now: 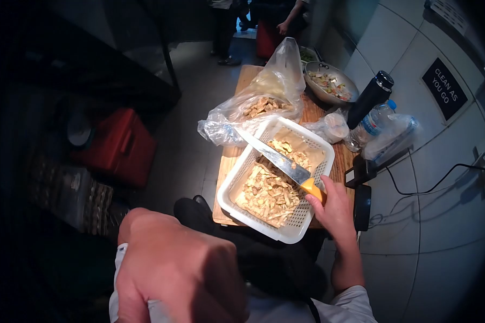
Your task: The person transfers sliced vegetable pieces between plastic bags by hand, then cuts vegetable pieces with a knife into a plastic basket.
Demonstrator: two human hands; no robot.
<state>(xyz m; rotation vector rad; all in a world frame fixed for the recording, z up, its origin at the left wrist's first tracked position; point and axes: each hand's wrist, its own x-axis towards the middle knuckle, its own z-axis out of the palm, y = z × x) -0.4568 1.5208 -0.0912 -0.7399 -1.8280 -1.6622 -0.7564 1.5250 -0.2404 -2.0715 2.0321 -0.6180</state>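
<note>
My right hand point(335, 210) is closed around the yellow handle of a kitchen knife point(279, 160). Its broad blade lies across a white perforated plastic basket point(229, 191), pointing to the far left. Inside the basket are pale tan, thin irregular pieces point(267, 194), perhaps ginger peelings. Close to the camera, my left hand point(178, 264) is raised at the lower left with its back toward me. Its fingers curl inward, and whatever they may hold is hidden. Behind the basket, a clear plastic bag point(277, 72) contains tan chunks point(265, 106).
The basket stands on a wooden table point(226, 161). Toward the wall are a pan of chopped food point(331, 89), a black flask point(371, 99), a water bottle point(373, 126) and a black cable point(431, 191). A red box point(118, 145) stands on the left. Other people are in the background.
</note>
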